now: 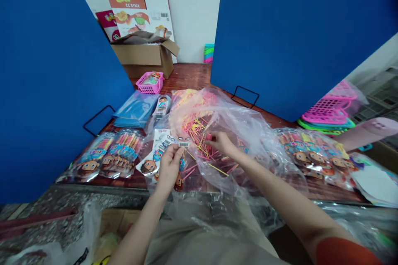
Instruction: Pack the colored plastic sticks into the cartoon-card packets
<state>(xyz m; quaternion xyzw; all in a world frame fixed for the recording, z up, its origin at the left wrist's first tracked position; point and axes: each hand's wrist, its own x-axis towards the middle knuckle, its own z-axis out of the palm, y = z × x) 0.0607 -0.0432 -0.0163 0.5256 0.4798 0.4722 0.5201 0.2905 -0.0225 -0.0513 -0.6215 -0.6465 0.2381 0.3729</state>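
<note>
My left hand (169,165) is closed, thumb and fingers pinching the top of a clear printed plastic bag (184,144) with a barcode and cartoon eyes. Beneath and beside it lie more flat printed bags (149,165) showing a cartoon child. To the right, my right hand (221,143) reaches into a large clear plastic bag (245,122). Its fingers are pinched at a loose heap of thin pink and yellow sticks (199,130), seemingly around a few pink ones. Some single sticks (218,169) lie nearer the table edge.
Filled stick packets lie at the left (120,155) and right (307,149). Behind are blue plastic sheets (137,107), a pink basket (150,84) and an open carton (139,56). Blue panels stand on the left (62,83) and right (298,41). Pink baskets (326,109) are stacked at far right.
</note>
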